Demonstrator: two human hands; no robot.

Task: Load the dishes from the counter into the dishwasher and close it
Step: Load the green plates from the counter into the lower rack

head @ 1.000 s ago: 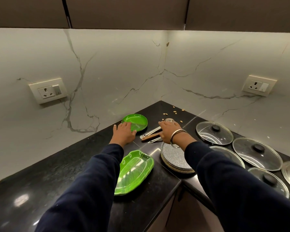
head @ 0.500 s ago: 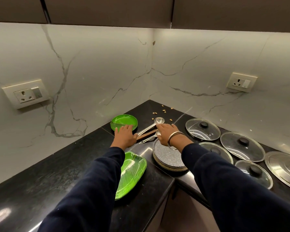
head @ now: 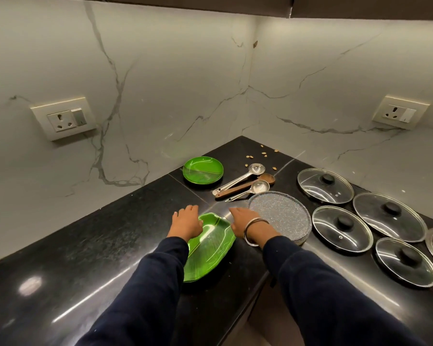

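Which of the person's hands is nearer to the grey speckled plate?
Right. The right hand lies just beside the grey speckled plate, close to its left edge. The left hand is further off, resting on the leaf-shaped green plate.

1. On the counter point(head: 73, 245) nearest us lies the leaf-shaped plate point(head: 210, 248), with our left hand point(head: 186, 222) on its far left edge and our right hand point(head: 240, 221) at its far right edge.
2. Just right of that plate sits a stack of flat plates point(head: 283, 216).
3. Behind the stack lie three spoons point(head: 245, 183) side by side.
4. Left of the spoons, by the wall, rests a round plate point(head: 203, 169).
5. Four lids point(head: 343, 228) lie at the right of the stack.
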